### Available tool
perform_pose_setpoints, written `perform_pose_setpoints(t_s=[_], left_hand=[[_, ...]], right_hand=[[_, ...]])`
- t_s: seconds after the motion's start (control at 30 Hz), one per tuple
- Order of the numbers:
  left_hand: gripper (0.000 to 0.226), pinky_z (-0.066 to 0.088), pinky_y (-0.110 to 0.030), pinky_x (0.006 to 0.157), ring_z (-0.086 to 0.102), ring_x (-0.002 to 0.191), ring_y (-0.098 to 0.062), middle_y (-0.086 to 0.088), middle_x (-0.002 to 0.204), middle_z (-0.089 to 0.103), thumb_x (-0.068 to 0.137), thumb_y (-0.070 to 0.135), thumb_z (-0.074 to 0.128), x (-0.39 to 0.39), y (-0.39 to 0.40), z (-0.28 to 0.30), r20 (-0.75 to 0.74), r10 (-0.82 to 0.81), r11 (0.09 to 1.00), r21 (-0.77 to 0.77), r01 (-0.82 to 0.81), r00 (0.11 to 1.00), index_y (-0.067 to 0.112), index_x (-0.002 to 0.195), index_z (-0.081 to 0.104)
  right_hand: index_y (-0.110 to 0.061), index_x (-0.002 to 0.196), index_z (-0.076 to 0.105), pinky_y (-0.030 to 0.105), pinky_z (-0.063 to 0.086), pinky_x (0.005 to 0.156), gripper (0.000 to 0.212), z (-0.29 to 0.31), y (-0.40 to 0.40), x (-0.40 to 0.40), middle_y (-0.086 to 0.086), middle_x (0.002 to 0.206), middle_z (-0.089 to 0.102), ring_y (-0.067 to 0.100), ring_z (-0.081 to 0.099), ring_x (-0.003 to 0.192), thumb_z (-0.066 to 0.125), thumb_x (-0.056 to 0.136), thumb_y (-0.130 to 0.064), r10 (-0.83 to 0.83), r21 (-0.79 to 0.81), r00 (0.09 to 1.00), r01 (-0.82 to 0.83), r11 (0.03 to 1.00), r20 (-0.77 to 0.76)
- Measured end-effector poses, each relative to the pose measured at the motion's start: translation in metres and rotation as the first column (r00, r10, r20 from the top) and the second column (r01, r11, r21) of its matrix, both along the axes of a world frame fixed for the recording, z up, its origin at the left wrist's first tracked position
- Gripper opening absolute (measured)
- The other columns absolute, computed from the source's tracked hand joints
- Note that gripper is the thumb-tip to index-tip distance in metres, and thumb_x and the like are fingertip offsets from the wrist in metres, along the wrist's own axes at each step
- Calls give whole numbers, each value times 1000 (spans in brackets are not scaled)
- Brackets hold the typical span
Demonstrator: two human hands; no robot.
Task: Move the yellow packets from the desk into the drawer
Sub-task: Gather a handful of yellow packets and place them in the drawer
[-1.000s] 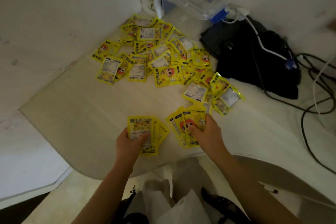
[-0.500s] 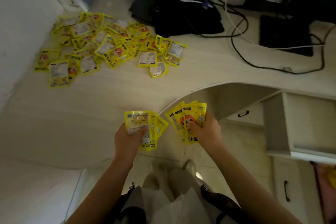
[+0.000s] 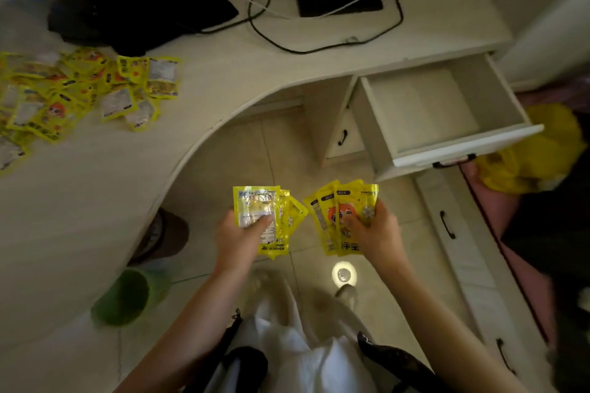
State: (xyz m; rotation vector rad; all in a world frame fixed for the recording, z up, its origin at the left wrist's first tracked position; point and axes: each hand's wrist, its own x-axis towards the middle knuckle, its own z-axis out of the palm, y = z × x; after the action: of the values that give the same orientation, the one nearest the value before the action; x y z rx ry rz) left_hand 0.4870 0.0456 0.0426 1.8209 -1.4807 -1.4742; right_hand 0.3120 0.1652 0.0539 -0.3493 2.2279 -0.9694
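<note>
At frame centre, the left hand [image 3: 238, 241] and right hand [image 3: 376, 234] each grip fanned yellow packets [image 3: 260, 217] in curled fingers, below the open drawer [image 3: 447, 150] at right.

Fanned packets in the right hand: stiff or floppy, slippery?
Probably semi-stiff: the packets in the right hand stand fanned without drooping. Likely light, since thumb and fingers alone hold several. The glossy film suggests they could slide apart when dropped into the drawer.

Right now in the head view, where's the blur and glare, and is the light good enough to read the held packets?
Head view: dim and warm; the desk pile is motion-smeared, the packets in the left hand and right hand sharper, print partly legible; a bright glare spot on the floor; wide-angle bends the desk edge.
</note>
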Motion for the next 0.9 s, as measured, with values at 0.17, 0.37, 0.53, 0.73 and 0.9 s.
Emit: perform_pose_setpoints(t_s=[0.17, 0.37, 0.53, 0.73, 0.9], left_hand=[[27, 42, -24, 60, 61, 70, -11, 4, 79, 64, 73, 21, 80, -66, 71, -2, -49, -31, 999, 30, 33, 998, 16, 90, 60], [23, 48, -23, 57, 65, 68, -13, 1, 80, 68, 72, 15, 80, -134, 122, -6, -88, -70, 996, 48, 74, 994, 19, 85, 61], [23, 46, -21, 54, 65, 69, -10, 1, 83, 69, 74, 17, 79, -181, 125, -4, -91, -95, 994, 49, 99, 991, 17, 90, 62], [20, 44, -22, 55, 67, 71, -12, -1, 85, 71, 75, 18, 78, -240, 95, -15, -116, -82, 993, 73, 91, 990, 20, 87, 61], [21, 54, -32, 69, 70, 77, -19, -4, 89, 72, 74, 25, 78, -299, 47, -31, -103, -53, 993, 95, 63, 993, 23, 85, 60]], right_hand=[[-18, 99, 62, 41, 58, 73, 21, 1, 78, -52, 2, 92, 70, 21, 67, 84, 70, 80, -22, -124, 9, 992, 123, 992, 21], [-16, 100, 61, 39, 57, 75, 22, 1, 134, -109, 0, 93, 69, 18, 66, 85, 70, 81, -22, -216, 14, 976, 216, 976, 33], [-16, 100, 60, 37, 57, 72, 24, -5, 141, -152, 1, 94, 68, 20, 66, 87, 71, 79, -23, -262, 7, 964, 262, 965, 47], [-16, 99, 61, 34, 56, 71, 22, -5, 109, -209, 0, 92, 69, 17, 66, 85, 70, 80, -22, -283, -34, 958, 285, 958, 48], [-16, 103, 61, 24, 52, 62, 25, -4, 57, -271, -2, 94, 68, 12, 66, 82, 70, 80, -20, -274, -54, 961, 276, 960, 45]])
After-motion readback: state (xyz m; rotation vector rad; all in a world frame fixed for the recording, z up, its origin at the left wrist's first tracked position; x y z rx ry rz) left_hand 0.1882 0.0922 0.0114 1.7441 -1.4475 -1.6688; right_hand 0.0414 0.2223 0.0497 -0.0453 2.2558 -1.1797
